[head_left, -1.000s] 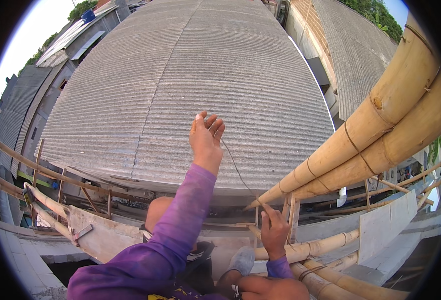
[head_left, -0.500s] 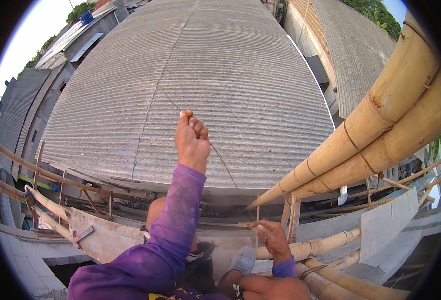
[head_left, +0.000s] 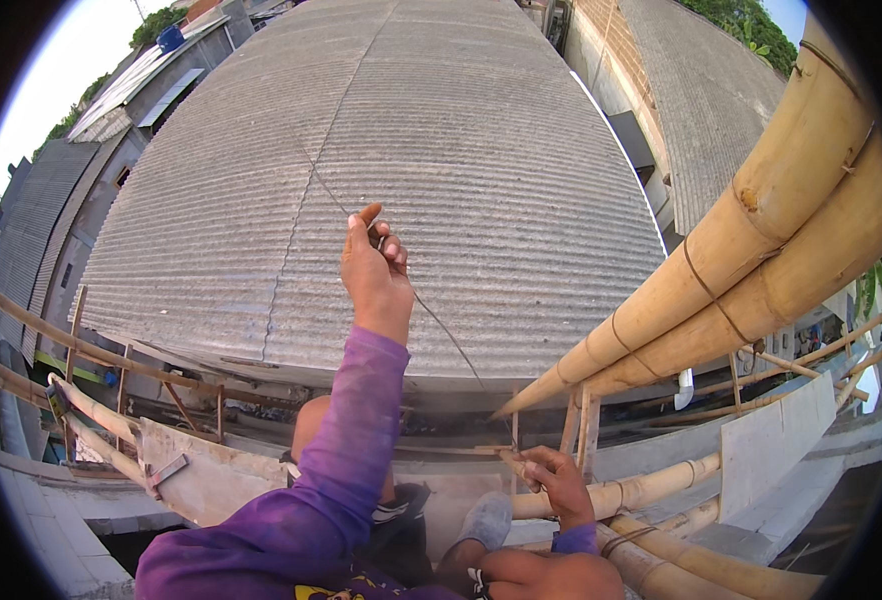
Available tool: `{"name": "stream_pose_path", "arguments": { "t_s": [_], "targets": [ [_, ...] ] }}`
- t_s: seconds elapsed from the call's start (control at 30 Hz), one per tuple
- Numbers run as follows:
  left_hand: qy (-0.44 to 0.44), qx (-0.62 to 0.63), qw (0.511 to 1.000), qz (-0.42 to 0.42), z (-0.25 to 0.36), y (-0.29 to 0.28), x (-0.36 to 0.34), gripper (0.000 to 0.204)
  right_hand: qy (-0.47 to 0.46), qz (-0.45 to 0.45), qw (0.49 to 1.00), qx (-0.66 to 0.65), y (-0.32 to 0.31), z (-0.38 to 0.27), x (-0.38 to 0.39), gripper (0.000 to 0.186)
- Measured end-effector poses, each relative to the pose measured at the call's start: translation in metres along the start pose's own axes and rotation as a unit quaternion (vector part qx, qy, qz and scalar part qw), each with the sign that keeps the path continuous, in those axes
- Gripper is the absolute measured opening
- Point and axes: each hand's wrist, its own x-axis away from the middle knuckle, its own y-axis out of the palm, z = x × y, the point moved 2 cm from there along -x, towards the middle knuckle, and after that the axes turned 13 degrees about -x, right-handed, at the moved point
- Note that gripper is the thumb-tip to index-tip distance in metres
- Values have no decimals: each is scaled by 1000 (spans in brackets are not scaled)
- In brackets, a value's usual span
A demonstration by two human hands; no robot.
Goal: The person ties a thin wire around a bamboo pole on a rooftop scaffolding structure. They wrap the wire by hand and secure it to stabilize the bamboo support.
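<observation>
A thin dark wire runs diagonally from above my left hand down toward my right. My left hand is raised over the view of the corrugated roof, its curled fingers closed on the wire. Lower down, beside the bamboo poles, my right hand pinches the lower part of the wire. My purple-sleeved left forearm crosses in front of my bent leg, and a grey-covered foot rests below, between the hands.
Two thick tied bamboo poles slant up at the right. Horizontal bamboo and boards lie below them. A bamboo railing runs at the left. The corrugated roof lies beyond, with other buildings around it.
My left hand has moved up and left and closed on the wire, which now extends above it. My right hand has shifted slightly down and right, still pinching.
</observation>
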Motion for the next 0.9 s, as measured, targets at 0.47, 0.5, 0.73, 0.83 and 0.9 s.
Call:
{"name": "stream_pose_path", "arguments": {
  "t_s": [0.47, 0.5, 0.73, 0.83, 0.9],
  "targets": [
    [-24, -28, 999, 11, -16, -3, 3, 31, -196, 158, 965, 67, 35, -21, -15, 19],
    [-19, -13, 1000, 21, -12, -4, 0, 30, -211, 168, 961, 67, 32, -19, -14, 18],
    [9, 17, 999, 36, 9, -15, -6, 27, -79, 178, 975, 106, 18, 6, -2, 20],
    [2, 23, 999, -22, 8, -13, -5, 27, -9, 29, 985, 169, 27, 6, -1, 21],
    [-15, 39, 998, -40, 6, -12, -5, 26, 47, -83, 984, 149, 33, 5, 1, 23]
  ]
}}
